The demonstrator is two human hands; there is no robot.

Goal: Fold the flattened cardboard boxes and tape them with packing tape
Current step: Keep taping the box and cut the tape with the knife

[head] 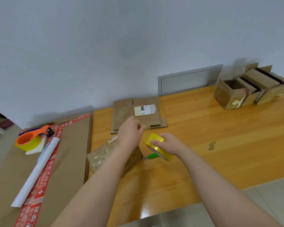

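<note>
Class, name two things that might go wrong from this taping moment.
The left hand seems to pinch a strip drawn from the yellow tape roll in the right hand; loose tape may fold and stick to itself. The green-handled cutter lies right by the roll; a reaching hand might catch its blade.

Your table (220,128) is glossy varnished wood, the boxes (233,95) matt brown cardboard, and that yellow tape roll (156,141) shiny plastic.
</note>
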